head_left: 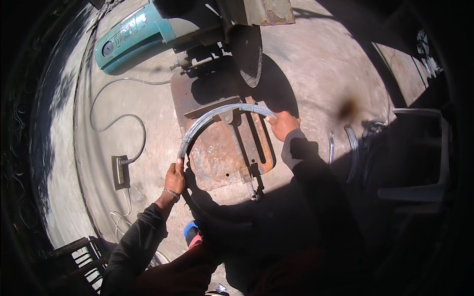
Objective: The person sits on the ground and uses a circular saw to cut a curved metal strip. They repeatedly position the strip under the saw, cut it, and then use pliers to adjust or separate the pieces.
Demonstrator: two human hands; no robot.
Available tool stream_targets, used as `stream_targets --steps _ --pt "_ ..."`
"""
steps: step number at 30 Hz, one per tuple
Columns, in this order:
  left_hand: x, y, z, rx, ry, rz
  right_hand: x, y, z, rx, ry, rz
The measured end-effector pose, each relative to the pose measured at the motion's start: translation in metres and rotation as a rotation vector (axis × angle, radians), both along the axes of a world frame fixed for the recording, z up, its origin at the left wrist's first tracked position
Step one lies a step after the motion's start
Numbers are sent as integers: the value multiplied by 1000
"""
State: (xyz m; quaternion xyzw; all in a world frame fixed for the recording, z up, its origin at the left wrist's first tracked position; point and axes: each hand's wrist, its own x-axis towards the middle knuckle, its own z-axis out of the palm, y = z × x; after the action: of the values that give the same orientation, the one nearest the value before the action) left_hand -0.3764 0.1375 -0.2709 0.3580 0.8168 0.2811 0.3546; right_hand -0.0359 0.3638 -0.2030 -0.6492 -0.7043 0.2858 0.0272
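A curved bundle of grey metal wire (pixel 201 120) arches over the rusty base (pixel 210 158) of a chop saw, with thin ties around it. My left hand (pixel 174 178) grips its left end, fingers wrapped round it beside the base. Its right end is held in my closed right hand (pixel 284 126), past the slotted rusty plate. The top of the arc lies by the saw's clamp, near its pivoting jaw (pixel 226 117) and the angled fence (pixel 211 107). Above and beyond the bundle hangs the saw's dark cutting disc (pixel 253 61), apart from the wire.
The saw's teal motor housing (pixel 133 37) extends to the far left. A grey cable (pixel 118 116) runs to a socket block (pixel 120 170) on the concrete floor. At right lie several curved wire pieces (pixel 352 148) by a plastic chair (pixel 412 193). A slatted dark crate (pixel 81 264) stands lower left.
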Motion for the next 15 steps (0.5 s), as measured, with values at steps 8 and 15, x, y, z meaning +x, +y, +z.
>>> stream_targets --steps 8,15 --pt "5 2 7 40 -147 62 3 2 1 -62 2 15" --pt "20 9 42 107 -182 122 15 -7 7 220 142 -19"
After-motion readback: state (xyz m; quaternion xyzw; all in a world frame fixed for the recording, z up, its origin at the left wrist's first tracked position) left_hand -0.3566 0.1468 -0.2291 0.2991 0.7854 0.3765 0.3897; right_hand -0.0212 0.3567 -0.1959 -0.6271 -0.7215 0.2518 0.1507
